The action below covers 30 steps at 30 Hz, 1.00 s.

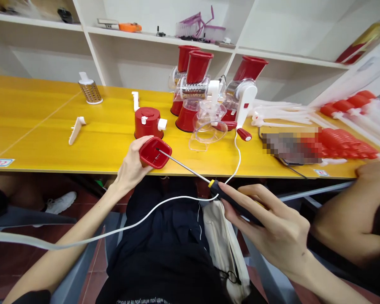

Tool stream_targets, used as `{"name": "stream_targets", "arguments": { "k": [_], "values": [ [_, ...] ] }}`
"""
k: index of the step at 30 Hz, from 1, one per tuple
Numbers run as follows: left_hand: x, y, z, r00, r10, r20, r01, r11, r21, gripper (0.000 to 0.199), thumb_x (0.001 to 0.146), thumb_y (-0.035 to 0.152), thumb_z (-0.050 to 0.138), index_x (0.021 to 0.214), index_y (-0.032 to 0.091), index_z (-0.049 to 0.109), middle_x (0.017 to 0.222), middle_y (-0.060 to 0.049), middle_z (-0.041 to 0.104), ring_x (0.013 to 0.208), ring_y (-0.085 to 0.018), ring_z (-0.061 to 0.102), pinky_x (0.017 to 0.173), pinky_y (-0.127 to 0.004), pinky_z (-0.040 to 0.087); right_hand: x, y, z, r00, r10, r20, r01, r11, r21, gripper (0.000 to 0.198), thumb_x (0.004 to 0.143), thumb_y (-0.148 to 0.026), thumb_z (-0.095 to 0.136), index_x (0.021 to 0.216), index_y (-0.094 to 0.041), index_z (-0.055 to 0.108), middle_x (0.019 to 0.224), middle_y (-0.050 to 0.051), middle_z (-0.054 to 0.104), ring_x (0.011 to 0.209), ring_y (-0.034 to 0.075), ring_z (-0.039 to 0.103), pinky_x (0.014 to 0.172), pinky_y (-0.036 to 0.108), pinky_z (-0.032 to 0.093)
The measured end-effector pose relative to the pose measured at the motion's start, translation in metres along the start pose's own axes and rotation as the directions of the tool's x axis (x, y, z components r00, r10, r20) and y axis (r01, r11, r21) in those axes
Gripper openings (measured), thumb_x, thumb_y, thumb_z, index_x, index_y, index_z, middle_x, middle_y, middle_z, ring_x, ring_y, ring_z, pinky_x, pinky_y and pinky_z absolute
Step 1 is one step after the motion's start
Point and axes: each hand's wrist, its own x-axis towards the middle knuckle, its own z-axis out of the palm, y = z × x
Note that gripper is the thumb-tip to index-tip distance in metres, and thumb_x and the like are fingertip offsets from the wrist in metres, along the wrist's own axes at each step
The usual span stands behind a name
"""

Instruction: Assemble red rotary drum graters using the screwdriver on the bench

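Relation of tool and hopper at the near edge of the counter (114, 148). The left hand (131, 164) grasps a red hopper (149, 154) from its left side, thumb and fingers against the outer wall; the hopper appears to be held at the near edge of the counter, just in front of a red base (147, 121). The right hand (277, 230) is closed around the dark handle of a screwdriver (210, 183), its index finger laid along the handle. From the right hand, the hopper lies forward and to the left, well apart, with the shaft spanning the gap; the left hand is the nearer of the two, being in contact with it.

The long axis of the screwdriver runs obliquely, from the handle at lower right to the tip at upper left, and the tip stands inside the hopper's mouth. Whether it meets a fastener there cannot be told. The open, squarish mouth of the hopper faces up and back toward the wearer; its long axis is strongly foreshortened, with the far end hidden, so its exact tilt is uncertain. A white cord (164, 200) crosses in front of the wearer and reaches the screwdriver handle.
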Motion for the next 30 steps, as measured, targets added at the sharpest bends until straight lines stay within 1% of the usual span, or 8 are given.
{"name": "stream_targets", "arguments": {
  "k": [5,11,16,22,24,26,28,30],
  "values": [
    [0.001,0.0,-0.002,0.998,0.06,0.019,-0.06,0.997,0.053,0.084,0.09,0.02,0.079,0.158,0.032,0.032,0.146,-0.014,0.058,0.135,-0.031,0.06,0.112,-0.055,0.055,0.014,-0.002,-0.003,0.994,-0.074,0.077,0.079,0.995,-0.063,0.027,0.096,-0.024,0.065,0.122,-0.019,0.073,0.091,-0.001,0.066,0.059,-0.003,0.055,0.053,0.017,0.041],
    [0.004,0.004,-0.004,0.993,0.107,0.048,-0.111,0.989,0.094,0.082,0.091,0.014,0.076,0.16,0.033,0.034,0.147,-0.013,0.058,0.135,-0.031,0.059,0.111,-0.052,0.055,0.025,-0.009,-0.002,0.982,-0.131,0.137,0.149,0.98,-0.129,0.029,0.098,-0.024,0.059,0.12,-0.018,0.076,0.091,0.002,0.068,0.06,0.002,0.062,0.047,0.02,0.038],
    [0.005,0.005,-0.005,0.992,0.119,0.052,-0.123,0.988,0.093,0.083,0.091,0.012,0.075,0.16,0.032,0.035,0.146,-0.012,0.059,0.135,-0.031,0.059,0.112,-0.051,0.055,0.031,-0.011,0.003,0.977,-0.146,0.154,0.167,0.977,-0.134,0.031,0.1,-0.027,0.056,0.121,-0.02,0.077,0.093,0.003,0.069,0.061,0.004,0.066,0.045,0.021,0.036],
    [0.005,0.004,-0.005,0.992,0.109,0.067,-0.114,0.991,0.075,0.079,0.093,0.014,0.073,0.159,0.033,0.035,0.148,-0.012,0.058,0.136,-0.03,0.059,0.113,-0.051,0.055,0.033,-0.006,0.005,0.978,-0.134,0.159,0.151,0.983,-0.101,0.029,0.099,-0.026,0.057,0.121,-0.02,0.076,0.088,0.001,0.067,0.055,0.001,0.057,0.046,0.02,0.037],
    [0.004,0.004,-0.004,0.995,0.075,0.064,-0.079,0.995,0.057,0.079,0.092,0.017,0.076,0.158,0.033,0.036,0.147,-0.012,0.059,0.136,-0.03,0.059,0.113,-0.051,0.054,0.032,-0.003,0.004,0.985,-0.112,0.131,0.123,0.989,-0.079,0.026,0.098,-0.025,0.061,0.119,-0.02,0.075,0.087,0.0,0.066,0.056,0.001,0.056,0.047,0.02,0.037],
    [0.003,0.004,-0.002,0.999,0.009,0.053,-0.01,1.0,0.028,0.08,0.088,0.022,0.081,0.155,0.031,0.038,0.145,-0.012,0.059,0.136,-0.031,0.06,0.114,-0.051,0.054,0.03,-0.001,0.002,0.993,-0.076,0.091,0.081,0.996,-0.045,0.024,0.095,-0.024,0.065,0.117,-0.019,0.074,0.087,-0.001,0.065,0.059,0.0,0.058,0.05,0.018,0.039],
    [0.005,0.003,0.0,0.994,-0.099,0.048,0.099,0.995,-0.002,0.085,0.082,0.026,0.087,0.152,0.028,0.039,0.145,-0.013,0.059,0.135,-0.032,0.062,0.112,-0.051,0.055,0.029,0.003,0.002,0.998,-0.044,0.053,0.044,0.999,-0.001,0.025,0.093,-0.022,0.069,0.117,-0.018,0.074,0.086,-0.002,0.065,0.063,-0.001,0.059,0.055,0.015,0.043],
    [0.01,0.001,0.001,0.966,-0.25,0.072,0.253,0.967,-0.037,0.09,0.076,0.03,0.092,0.148,0.027,0.038,0.145,-0.014,0.059,0.131,-0.033,0.064,0.11,-0.052,0.057,0.029,0.008,0.003,1.0,-0.012,0.017,0.011,0.999,0.038,0.025,0.091,-0.021,0.071,0.115,-0.018,0.074,0.086,-0.002,0.066,0.066,-0.002,0.059,0.062,0.012,0.047]
  ]
}}
